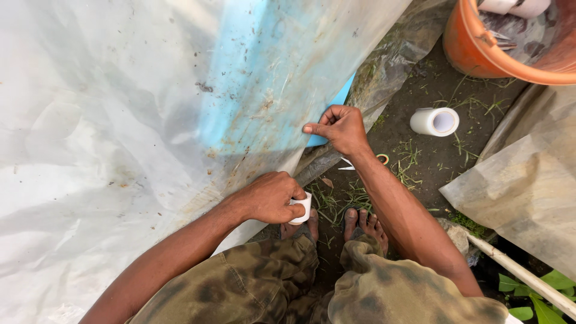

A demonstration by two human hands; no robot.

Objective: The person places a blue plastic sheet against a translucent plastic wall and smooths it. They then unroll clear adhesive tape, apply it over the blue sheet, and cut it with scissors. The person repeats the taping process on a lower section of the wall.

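A large translucent white plastic sheet (pixel 132 108), stained with dirt and with a blue panel behind it, fills the left and centre. My left hand (pixel 270 197) is closed around a small white roll of tape (pixel 302 208) at the sheet's lower edge. Higher up, my right hand (pixel 339 128) presses on the sheet's edge with thumb and curled fingers. My bare feet (pixel 360 225) stand on dark soil just below both hands.
A second white tape roll (pixel 435 121) lies on the soil at right. Scissors (pixel 363 162) lie on the ground near my right wrist. An orange bucket (pixel 474 51) holding rolls stands top right. More plastic sheeting (pixel 522 186) and a pale pole (pixel 522 277) lie at right.
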